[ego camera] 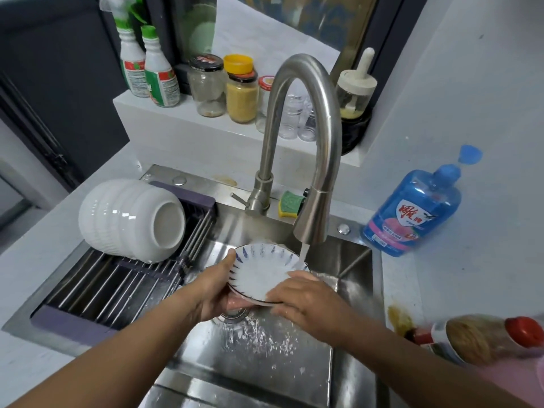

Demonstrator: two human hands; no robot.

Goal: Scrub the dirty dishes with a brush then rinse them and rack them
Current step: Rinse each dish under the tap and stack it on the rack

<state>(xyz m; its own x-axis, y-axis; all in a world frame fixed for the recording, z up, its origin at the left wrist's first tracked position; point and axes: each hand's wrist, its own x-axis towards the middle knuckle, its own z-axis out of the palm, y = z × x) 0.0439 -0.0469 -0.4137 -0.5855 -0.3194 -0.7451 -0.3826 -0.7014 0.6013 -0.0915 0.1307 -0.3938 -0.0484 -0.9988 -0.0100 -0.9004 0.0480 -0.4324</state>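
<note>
One round plate (259, 272) with blue rim strokes is over the sink (347, 375). It is tilted, with its face up and towards the person, and being round it has no long axis. A dark edge under it may be a second plate; that cannot be told. The left hand (215, 293) grips its left rim, thumb on top. The right hand (309, 304) curls its fingers over the near right rim. Water (303, 254) from the one faucet (321, 142) hits the right edge. On the one rack (97, 290), at left, nested white bowls (129, 219) lie on their side with feet pointing right, four by the visible rims. One sponge (290, 203) and one blue bottle (412, 213) sit behind.
</note>
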